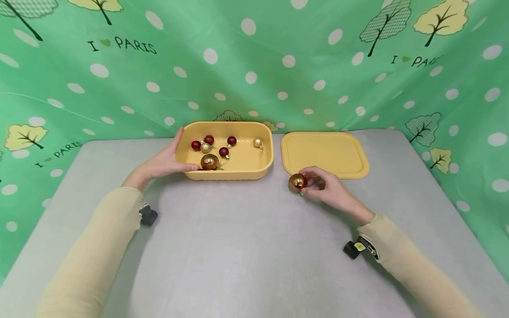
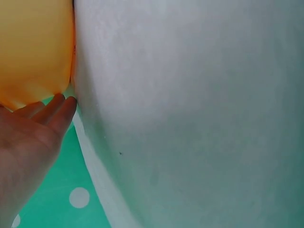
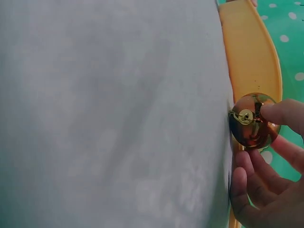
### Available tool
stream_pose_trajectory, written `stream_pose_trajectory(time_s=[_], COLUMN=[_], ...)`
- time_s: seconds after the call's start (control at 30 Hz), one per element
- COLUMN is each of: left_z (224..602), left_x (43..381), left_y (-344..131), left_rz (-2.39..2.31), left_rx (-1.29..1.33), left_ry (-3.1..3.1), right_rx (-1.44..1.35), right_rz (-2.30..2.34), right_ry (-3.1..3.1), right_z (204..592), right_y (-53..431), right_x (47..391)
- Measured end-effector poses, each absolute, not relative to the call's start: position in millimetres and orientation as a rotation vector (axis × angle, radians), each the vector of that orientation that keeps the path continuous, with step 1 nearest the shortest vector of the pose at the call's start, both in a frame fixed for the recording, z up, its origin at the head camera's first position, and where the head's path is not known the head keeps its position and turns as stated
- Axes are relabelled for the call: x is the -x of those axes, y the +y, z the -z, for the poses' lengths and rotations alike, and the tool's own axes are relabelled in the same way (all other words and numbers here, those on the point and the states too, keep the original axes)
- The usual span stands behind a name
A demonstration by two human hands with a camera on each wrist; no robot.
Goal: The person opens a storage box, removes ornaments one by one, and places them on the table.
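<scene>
My right hand (image 1: 328,187) pinches a shiny gold Christmas ball (image 1: 297,183) between thumb and fingers, near the front left corner of the yellow lid (image 1: 326,154). In the right wrist view, the ball's metal cap (image 3: 245,117) faces the camera. My left hand (image 1: 165,159) grips the left end of a yellow plastic box (image 1: 230,175), thumb along the front rim and fingers on the end wall. Inside the box lie another large gold ball (image 1: 210,162), several small dark red balls (image 1: 232,141), a small glittery gold ball (image 1: 205,147) and a pale gold one (image 1: 257,142).
The lid lies flat to the right of the box on the grey tabletop (image 1: 222,247). A green curtain (image 1: 250,53) with white dots and trees hangs behind and beside the table. Each wrist wears a small black camera (image 1: 351,250).
</scene>
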State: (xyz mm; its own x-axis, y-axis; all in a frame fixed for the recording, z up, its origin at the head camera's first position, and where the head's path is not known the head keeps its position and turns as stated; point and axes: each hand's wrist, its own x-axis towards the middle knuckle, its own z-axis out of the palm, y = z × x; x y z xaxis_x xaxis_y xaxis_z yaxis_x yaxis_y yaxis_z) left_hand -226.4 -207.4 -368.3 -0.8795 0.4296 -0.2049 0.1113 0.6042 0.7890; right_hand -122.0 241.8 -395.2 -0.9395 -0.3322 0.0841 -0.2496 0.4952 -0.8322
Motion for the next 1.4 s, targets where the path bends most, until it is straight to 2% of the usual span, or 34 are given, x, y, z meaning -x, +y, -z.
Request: stream_pose_trajectory(time_s=[0.73,1.4], left_z=[369.7,372.5], left_x=[224.6,227.7], left_y=[-209.0,-211.0], left_rz=[-1.178,-1.2], left_rx=[-0.46,-0.473], left_ry=[2.454,2.434], right_rx=[0.453,0.448], right_rz=[1.363,1.447], right_ry=[2.738,2.72], right_z=[390.9,363.6], right_y=[235.6,218.1], right_x=[116.4,139.6])
